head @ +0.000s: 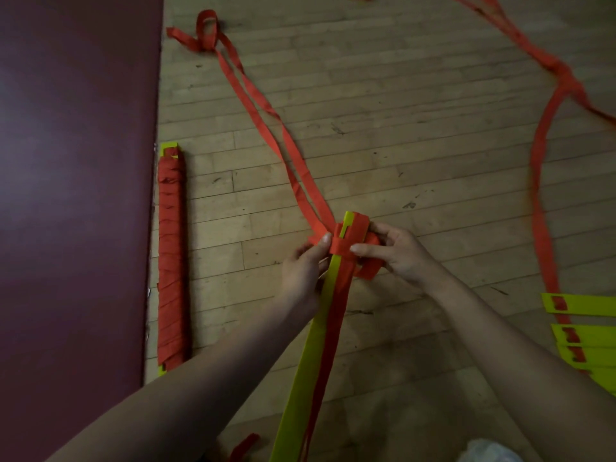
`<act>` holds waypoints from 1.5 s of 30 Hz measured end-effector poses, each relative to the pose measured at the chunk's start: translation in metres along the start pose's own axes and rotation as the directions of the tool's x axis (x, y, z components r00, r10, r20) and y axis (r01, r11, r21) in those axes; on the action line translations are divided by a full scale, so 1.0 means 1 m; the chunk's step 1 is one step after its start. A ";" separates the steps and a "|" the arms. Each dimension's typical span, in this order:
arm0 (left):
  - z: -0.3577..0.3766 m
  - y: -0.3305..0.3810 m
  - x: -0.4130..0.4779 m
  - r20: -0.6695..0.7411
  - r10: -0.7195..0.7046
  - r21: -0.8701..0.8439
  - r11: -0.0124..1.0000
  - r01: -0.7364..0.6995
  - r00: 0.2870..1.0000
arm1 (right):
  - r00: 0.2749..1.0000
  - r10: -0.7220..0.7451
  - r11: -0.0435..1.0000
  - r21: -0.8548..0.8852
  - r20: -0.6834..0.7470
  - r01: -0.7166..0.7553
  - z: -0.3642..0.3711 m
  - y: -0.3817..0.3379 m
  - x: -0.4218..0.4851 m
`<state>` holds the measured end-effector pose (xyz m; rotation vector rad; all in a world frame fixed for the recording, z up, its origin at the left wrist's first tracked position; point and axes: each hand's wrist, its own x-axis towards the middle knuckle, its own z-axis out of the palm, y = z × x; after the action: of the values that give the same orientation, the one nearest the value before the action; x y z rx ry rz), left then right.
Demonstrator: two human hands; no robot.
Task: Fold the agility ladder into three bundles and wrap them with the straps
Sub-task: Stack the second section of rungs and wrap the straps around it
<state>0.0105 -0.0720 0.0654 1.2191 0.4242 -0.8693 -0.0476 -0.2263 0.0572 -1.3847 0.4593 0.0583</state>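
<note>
Head view. One finished bundle lies on the wooden floor, wound end to end in red and set hard against the edge of the maroon mat.

We judge the step in hand to be the start of wrapping the second bundle. Its yellow-green rungs are stacked and run from near our lap out to the hands, with only the far end bound. The strap trails doubled from that end, up and left across the floor to a loose curl.

- **Left hand**: forearm along the bundle's left side, thumb and fingertips pinching the strap where it crosses the far end.
- **Right hand**: on the right side, fingers curled round a loop of strap, index finger laid across the wraps.

Both hands are grasping, neither free. Loose rungs for a third bundle lie fanned at the right edge, unwrapped.

Next move, we reckon: pull the loop snug, then wind turns down toward us, keeping tension so the stack doesn't splay.
</note>
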 end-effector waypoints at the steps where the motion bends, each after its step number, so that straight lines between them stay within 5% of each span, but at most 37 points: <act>1: 0.000 0.000 0.000 -0.044 -0.009 -0.007 1.000 0.008 0.999 | 1.000 -0.003 1.000 0.003 0.002 0.003 0.001 0.001 0.000; 8: 0.003 -0.006 -0.004 -0.131 0.186 0.199 0.967 -0.158 0.974 | 1.000 -0.022 1.000 -0.014 -0.011 0.022 0.007 0.004 0.001; 16: -0.001 -0.011 -0.013 0.188 0.306 0.504 0.785 -0.359 0.933 | 0.997 -0.067 0.993 -0.095 -0.040 0.063 0.005 -0.001 0.003; 21: -0.002 0.001 -0.015 0.311 0.139 0.371 0.893 -0.255 0.940 | 0.999 0.048 0.993 0.110 -0.023 -0.045 0.002 -0.007 0.007; 26: -0.009 0.015 -0.012 0.312 0.059 0.311 0.937 -0.161 0.948 | 0.993 0.122 0.988 -0.097 -0.002 -0.122 0.002 0.000 0.010; 33: -0.015 0.030 -0.009 0.342 0.077 0.300 0.936 -0.187 0.936 | 0.999 -0.047 0.993 0.107 -0.009 0.048 0.008 -0.004 0.006; 36: -0.015 0.033 -0.009 0.329 0.098 0.298 0.933 -0.202 0.939 | 0.993 -0.030 0.991 -0.124 0.113 0.044 0.009 -0.010 0.006; 38: -0.016 0.033 -0.009 0.323 0.101 0.295 0.934 -0.202 0.941 | 0.997 0.014 0.960 -0.279 0.069 0.006 0.009 -0.007 0.010; 45: -0.015 0.035 -0.007 0.244 0.145 0.260 0.943 -0.208 0.959 | 0.995 -0.081 0.958 -0.281 -0.063 0.060 0.013 -0.003 0.017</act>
<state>0.0357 -0.0521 0.0876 1.3802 0.0055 -0.9182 -0.0279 -0.2187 0.0557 -1.6848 0.4757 0.0133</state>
